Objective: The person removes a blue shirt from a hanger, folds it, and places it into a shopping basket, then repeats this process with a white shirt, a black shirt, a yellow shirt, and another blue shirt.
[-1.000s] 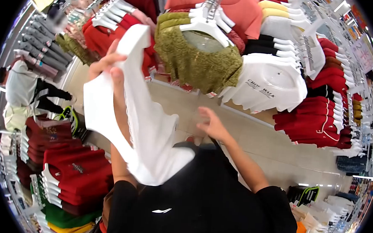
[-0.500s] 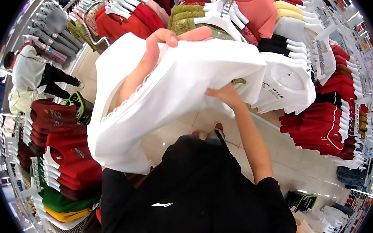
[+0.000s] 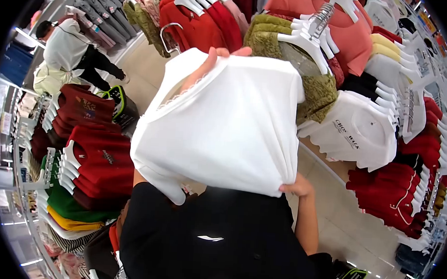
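A white shirt (image 3: 229,124) with lace trim along its neckline is stretched out in front of my chest. My left hand (image 3: 207,63) reaches up inside the shirt and shows at the neck opening, its fingers curled over the far shoulder edge. The shirt covers most of my left forearm. At the near right corner, my right hand (image 3: 298,187) pinches the hem, and folds in the cloth run up from that grip.
Olive lace tops (image 3: 316,96) hang just beyond the shirt, beside a printed white T-shirt (image 3: 358,129). Dark red sweatshirts (image 3: 101,156) hang at left. A person in a white top (image 3: 66,45) stands farther left, near a black-and-green basket (image 3: 124,109).
My right hand has moved from the shirt's underside down toward me and now holds the hem. The shirt front is spread flatter, and the view has shifted.
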### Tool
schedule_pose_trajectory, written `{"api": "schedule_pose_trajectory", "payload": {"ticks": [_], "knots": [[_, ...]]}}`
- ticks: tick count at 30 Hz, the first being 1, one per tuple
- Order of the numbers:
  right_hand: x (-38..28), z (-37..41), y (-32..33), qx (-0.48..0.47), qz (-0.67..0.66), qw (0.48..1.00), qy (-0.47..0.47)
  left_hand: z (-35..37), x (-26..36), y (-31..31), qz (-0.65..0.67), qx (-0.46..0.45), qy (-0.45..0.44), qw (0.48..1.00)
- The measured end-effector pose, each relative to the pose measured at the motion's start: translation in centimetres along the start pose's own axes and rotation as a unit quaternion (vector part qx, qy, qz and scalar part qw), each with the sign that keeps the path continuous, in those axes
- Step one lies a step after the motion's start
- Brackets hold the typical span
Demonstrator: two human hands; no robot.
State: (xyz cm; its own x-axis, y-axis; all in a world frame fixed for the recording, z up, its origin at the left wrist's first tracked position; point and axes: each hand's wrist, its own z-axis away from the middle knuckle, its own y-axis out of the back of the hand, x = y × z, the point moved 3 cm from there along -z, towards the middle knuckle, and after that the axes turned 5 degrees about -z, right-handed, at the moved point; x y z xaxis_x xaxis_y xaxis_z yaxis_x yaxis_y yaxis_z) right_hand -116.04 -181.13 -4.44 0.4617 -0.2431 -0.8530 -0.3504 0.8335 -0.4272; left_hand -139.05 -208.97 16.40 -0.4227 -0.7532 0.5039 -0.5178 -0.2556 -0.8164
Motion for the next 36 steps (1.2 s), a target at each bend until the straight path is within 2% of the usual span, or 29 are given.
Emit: {"api": "schedule_pose_trajectory", "payload": {"ticks": [5,10,13,16,25,26,30,33,36], "knots": [[1.4,1.3,0.5,0.033,-0.063,0.996,-0.060,1.1,0.2,0.4,0.005,0.022,-0.015,1.000],[1.2,0.4,-0.4,0.050,-0.052,0.997,-0.037,1.6,0.3,0.6,0.003,0.039,-0.026,0.999],[2.4,0.3,0.4,0.036,-0.020,0.993,-0.108,1.7,0.2,0.4,0.001,0.042,-0.036,0.998],[1.1,0.0,-0.8,0.046,-0.002,0.998,-0.050,1.8,0.2,0.3,-0.001,0.048,-0.048,0.998],[2.7,-3.0,0.1,0.089,0.188,0.972,-0.109,2.1,2.4,-0.9,-0.081,0.104,-0.110,0.985],[3.2,-3.4,0.4,0.109,0.219,0.963,-0.115,2.3,2.9,-1.1,-0.097,0.115,-0.122,0.981],[6.5,-5.1,2.9,0.175,0.348,0.921,-0.013,2.8,4.9,-2.0,-0.165,0.153,-0.170,0.959],[9.7,-6.6,5.9,0.178,0.501,0.846,-0.038,3.1,6.3,-2.7,-0.210,0.174,-0.195,0.942],[9.6,-6.4,7.1,0.232,0.409,0.877,-0.103,3.1,6.8,-3.2,-0.247,0.188,-0.204,0.929]]}}
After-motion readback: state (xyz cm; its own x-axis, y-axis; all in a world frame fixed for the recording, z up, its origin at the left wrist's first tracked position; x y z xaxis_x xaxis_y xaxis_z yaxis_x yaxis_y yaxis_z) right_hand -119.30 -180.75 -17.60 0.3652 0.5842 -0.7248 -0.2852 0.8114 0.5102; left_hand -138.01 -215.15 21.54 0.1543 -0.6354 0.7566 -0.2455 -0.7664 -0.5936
